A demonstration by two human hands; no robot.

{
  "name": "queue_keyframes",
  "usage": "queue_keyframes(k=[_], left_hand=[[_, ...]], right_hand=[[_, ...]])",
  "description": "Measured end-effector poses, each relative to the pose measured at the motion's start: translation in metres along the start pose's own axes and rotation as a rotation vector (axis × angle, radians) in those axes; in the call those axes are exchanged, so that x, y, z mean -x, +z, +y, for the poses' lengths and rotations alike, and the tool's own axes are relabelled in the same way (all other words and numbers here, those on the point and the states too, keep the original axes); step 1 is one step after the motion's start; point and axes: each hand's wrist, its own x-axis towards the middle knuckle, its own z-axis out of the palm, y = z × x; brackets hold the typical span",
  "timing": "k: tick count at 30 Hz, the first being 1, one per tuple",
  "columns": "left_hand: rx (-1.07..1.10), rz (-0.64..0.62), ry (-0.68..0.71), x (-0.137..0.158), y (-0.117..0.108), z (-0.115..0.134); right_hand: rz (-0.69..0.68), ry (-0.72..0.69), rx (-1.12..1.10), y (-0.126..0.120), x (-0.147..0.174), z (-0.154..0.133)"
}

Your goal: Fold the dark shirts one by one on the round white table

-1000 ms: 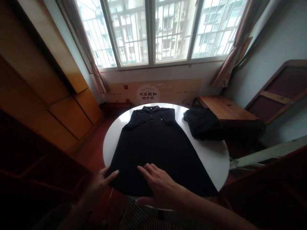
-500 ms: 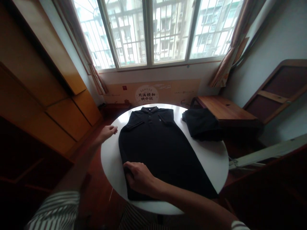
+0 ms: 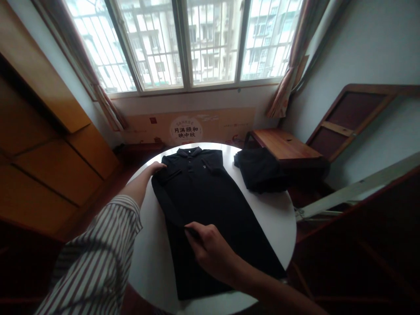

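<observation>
A black polo shirt point(image 3: 210, 201) lies front up on the round white table point(image 3: 278, 227), its collar toward the window and its short sleeves laid over the body. My right hand point(image 3: 211, 249) is closed on the shirt's left side, pinching the cloth and drawing a fold inward. At the upper left, my left hand point(image 3: 158, 167) is closed at the sleeve edge near the shoulder; its fingertips are partly hidden by the cloth. To the right of the shirt sits a folded pile of black cloth point(image 3: 260, 170).
Beyond the table's far right edge stands a low wooden table point(image 3: 285, 144), with a framed wooden panel point(image 3: 348, 116) leaning near the wall. Wooden cabinets point(image 3: 55, 162) line the left. A barred window point(image 3: 187, 43) is ahead, above a printed banner point(image 3: 216, 124).
My left hand has come in from beside the table to grip the shirt near its shoulder. My right hand has pulled the left side of the cloth inward. The view has shifted right.
</observation>
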Motion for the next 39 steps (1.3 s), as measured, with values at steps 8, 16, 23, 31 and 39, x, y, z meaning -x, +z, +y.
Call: queue_keyframes(k=[8, 16, 23, 31, 39], left_hand=[[0.184, 0.045, 0.274, -0.017, 0.045, 0.122], [0.128, -0.056, 0.56, 0.01, 0.187, 0.188], [0.056, -0.098, 0.65, 0.017, 0.217, 0.164], [0.009, -0.044, 0.66, 0.044, 0.181, 0.143], [0.032, -0.035, 0.857, 0.151, 0.207, 0.052]], right_hand=[[0.28, 0.321, -0.568, -0.033, 0.053, 0.028], [0.558, 0.544, -0.499, -0.035, 0.124, 0.07], [0.7, 0.513, -0.198, -0.046, 0.142, 0.096], [0.589, 0.135, 0.241, -0.119, 0.06, 0.094], [0.446, 0.423, 0.453, -0.191, -0.172, 0.123]])
